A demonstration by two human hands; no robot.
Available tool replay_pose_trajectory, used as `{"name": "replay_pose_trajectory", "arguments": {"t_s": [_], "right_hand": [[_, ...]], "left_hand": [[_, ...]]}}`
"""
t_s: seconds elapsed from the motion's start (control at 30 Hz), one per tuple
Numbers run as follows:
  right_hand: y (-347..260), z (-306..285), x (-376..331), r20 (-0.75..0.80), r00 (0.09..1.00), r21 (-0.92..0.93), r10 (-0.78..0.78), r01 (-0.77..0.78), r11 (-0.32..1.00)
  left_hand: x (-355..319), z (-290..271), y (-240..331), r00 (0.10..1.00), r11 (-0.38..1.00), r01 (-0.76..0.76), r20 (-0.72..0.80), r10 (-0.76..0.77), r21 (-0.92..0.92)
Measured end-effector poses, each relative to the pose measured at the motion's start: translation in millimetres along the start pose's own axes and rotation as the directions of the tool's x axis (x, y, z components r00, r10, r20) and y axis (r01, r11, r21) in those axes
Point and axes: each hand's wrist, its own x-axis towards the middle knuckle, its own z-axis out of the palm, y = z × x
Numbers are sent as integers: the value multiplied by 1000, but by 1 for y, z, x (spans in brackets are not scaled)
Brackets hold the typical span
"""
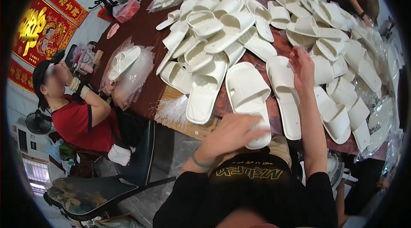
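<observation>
Two white slide slippers lie side by side at the table's near edge: a left slipper (250,95) and a right slipper (286,99), toes pointing away from me. My left hand (235,133) is over the heel of the left one, its fingers stretched to the right and blurred. It holds nothing that I can see. My right hand (303,69) is raised beside the strap of the right slipper, fingers apart and pointing away, nothing in them. Whether it touches that slipper I cannot tell. A large heap of white slippers (229,27) spreads behind both hands.
Clear plastic bags (381,121) lie along the right side. A bundle of thin white strands (172,110) rests at the near left. A person in red (83,114) sits at left beside a bagged slipper (124,63). Other people work along the far side. An empty-backed chair (85,193) stands lower left.
</observation>
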Motion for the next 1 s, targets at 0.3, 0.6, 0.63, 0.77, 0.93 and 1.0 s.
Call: {"name": "replay_pose_trajectory", "arguments": {"t_s": [0.3,0.6,0.63,0.77,0.93,1.0], "right_hand": [[-5,16,6,99,989,-2,-106,107,994],[-32,-37,30,-4,975,209,-224,220,953],[-40,-46,32,-23,974,250,-226,224,942],[-54,-77,33,55,974,365,-220,185,912],[-42,-65,23,169,982,257,-82,36,966],[-52,-23,1,57,997,173,-59,48,984]], "left_hand": [[103,70,-47,910,926,261,-391,-141,273],[115,49,-49,896,912,274,-425,-127,305],[110,44,-40,915,930,220,-393,-92,295],[84,28,-9,940,975,27,-338,50,220],[47,-19,12,977,948,-68,-171,126,312],[44,-49,4,865,765,-231,-234,445,601]]}}
